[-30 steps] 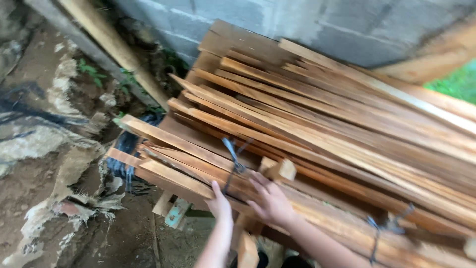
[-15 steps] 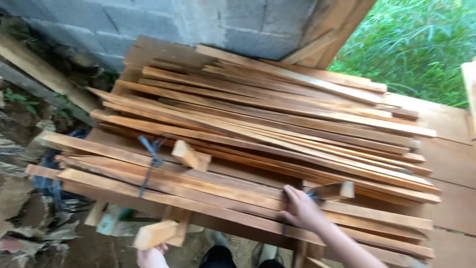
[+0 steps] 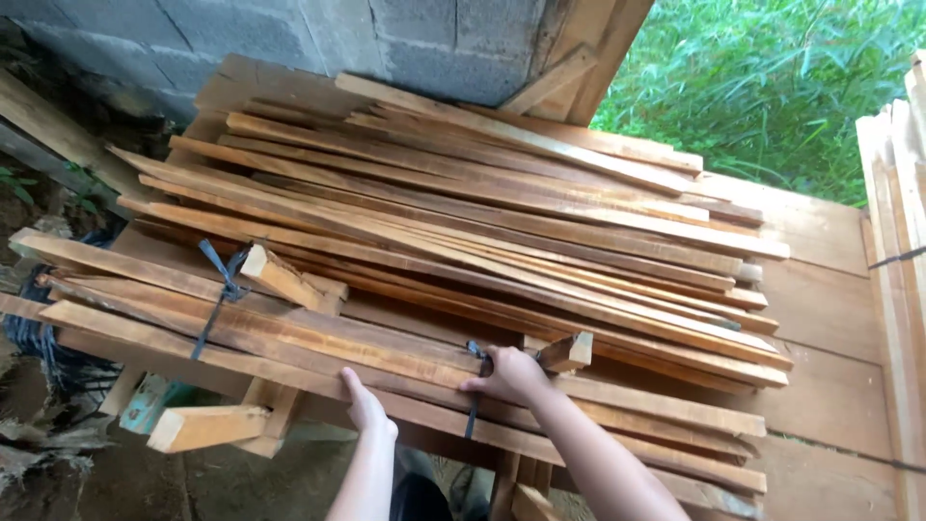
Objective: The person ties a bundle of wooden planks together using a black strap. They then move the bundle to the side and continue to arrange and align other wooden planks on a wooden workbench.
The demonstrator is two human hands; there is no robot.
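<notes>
- Looking like an outdoor lumber spot, some backyard woodworking setup
- Rough wood slats sitting piled and strapped on a plank platform
- Bare cinder-block wall standing behind, grass growing alongside, dirt ground lying below

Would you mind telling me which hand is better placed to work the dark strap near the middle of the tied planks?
The right hand: its fingers already rest at the strap. The left hand sits beside it on the planks' front edge.

1 head view, close, looking steeply down over stacked wooden slats, toward block wall
</notes>
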